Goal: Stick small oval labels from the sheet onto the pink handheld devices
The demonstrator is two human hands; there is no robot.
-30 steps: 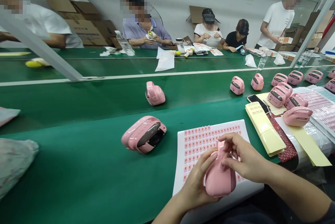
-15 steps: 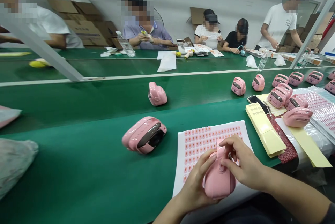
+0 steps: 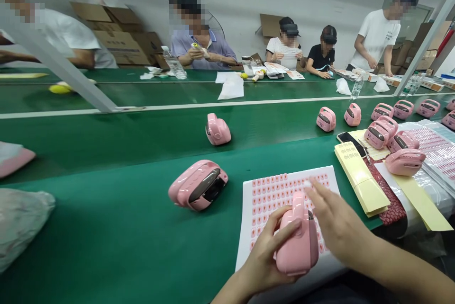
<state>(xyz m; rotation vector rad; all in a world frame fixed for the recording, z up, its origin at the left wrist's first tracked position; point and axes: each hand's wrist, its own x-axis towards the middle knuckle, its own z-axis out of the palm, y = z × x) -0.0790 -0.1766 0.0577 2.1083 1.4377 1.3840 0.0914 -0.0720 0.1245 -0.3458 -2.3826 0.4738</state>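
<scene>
My left hand (image 3: 265, 252) is closed around a pink plastic device (image 3: 296, 249) with a loop handle and a dark panel on its right side. The device stands on end, handle up, over a white sheet of small pink stickers (image 3: 266, 195). To its right is my right hand (image 3: 336, 216), apart from the device and blurred by motion. Its fingertips come together at a small pale bit, too blurred to name, above the sheet. Another pink device (image 3: 197, 185) lies on the green table, its dark window facing right.
One pink device (image 3: 217, 129) sits farther back, with several more at the right around a phone (image 3: 350, 143) and folded yellow paper (image 3: 360, 178). A plastic bag (image 3: 23, 226) lies at left. A slanted metal post (image 3: 67, 65) crosses the view. Several people sit or stand across the line.
My right hand has come off the device's handle and moved slightly right. The left hand still holds the device, whose handle now shows more fully. The whole view has shifted slightly.
</scene>
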